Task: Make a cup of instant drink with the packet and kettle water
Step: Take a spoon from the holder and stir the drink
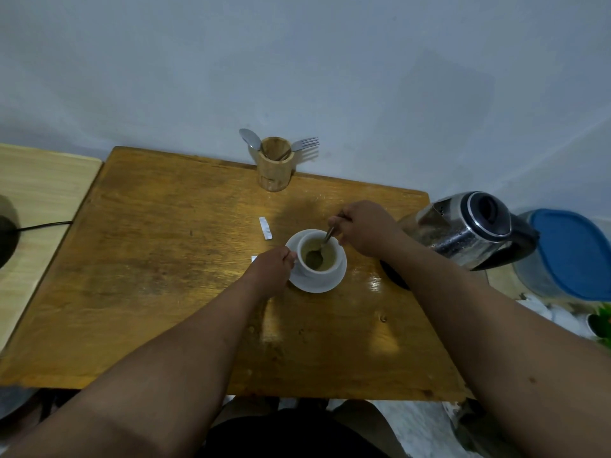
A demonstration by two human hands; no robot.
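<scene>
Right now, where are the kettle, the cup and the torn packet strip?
kettle (463, 226): head view, on its steel body.
cup (305, 264): head view, on its white wall.
strip (265, 228): head view, on its middle.

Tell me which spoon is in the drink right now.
The spoon held by the right hand, its bowl dipped in the white cup. The other spoon stands in the wooden holder.

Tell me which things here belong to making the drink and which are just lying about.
In use: cup, saucer, stirring spoon, kettle, torn packet strip.
Lying about: wooden holder with spoon and fork, blue-lidded container.
</scene>
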